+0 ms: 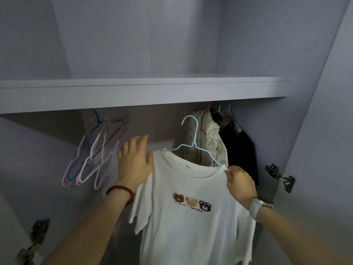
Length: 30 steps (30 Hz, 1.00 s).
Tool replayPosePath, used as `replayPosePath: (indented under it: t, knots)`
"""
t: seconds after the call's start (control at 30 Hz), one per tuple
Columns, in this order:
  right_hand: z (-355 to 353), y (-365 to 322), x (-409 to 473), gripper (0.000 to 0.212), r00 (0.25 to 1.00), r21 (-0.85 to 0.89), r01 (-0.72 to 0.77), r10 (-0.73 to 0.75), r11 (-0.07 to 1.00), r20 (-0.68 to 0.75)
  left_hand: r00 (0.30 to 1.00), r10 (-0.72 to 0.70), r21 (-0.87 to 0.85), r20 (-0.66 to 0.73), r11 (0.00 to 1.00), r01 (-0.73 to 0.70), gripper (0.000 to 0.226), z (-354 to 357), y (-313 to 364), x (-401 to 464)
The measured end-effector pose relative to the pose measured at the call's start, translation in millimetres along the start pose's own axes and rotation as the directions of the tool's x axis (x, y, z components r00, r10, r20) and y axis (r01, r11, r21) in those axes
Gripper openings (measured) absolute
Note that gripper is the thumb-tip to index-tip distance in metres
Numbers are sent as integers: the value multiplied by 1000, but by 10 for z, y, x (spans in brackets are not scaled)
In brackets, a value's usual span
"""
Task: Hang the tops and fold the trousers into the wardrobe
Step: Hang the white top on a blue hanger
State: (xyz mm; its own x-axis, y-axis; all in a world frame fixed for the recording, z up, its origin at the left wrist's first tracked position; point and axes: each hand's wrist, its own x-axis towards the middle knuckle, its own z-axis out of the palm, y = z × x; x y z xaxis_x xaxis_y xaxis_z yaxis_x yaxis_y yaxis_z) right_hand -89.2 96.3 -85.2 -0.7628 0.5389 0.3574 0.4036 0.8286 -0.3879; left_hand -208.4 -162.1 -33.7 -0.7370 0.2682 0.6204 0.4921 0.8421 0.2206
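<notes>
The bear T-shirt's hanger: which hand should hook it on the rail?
Probably right: the right hand already pinches the T-shirt over the blue hanger; the left hand is open beside it.

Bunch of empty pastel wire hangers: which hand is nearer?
Left. The left hand hovers open just right of the bunch of empty pastel wire hangers; the right hand pinches the white bear-print T-shirt's far shoulder.

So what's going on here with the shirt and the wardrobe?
A person is hanging a white T-shirt in the wardrobe. It sits on a light blue hanger not yet hooked up. The right hand pinches the shirt's shoulder; the left hand is open beside the other shoulder. Empty hangers hang left, other clothes right.
</notes>
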Motion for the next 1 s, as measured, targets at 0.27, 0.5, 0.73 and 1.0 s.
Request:
replayPosePath:
  t: [0.27,0.5,0.73,1.0]
  knots:
    - [-285,-501,498,30,987,-6,-7,7,1000,160,819,414,155,-398,910,-385,44,-282,742,441]
    - [-65,-326,787,25,998,86,22,-17,996,-61,846,382,363,-373,899,-246,84,-32,870,719]
    - [136,-369,1309,28,994,215,-6,30,977,-109,794,405,439,-453,876,-197,96,218,806,860]
    - [481,-423,1501,29,1000,276,1,-5,961,11,788,403,448,-466,875,-182,94,282,824,896]
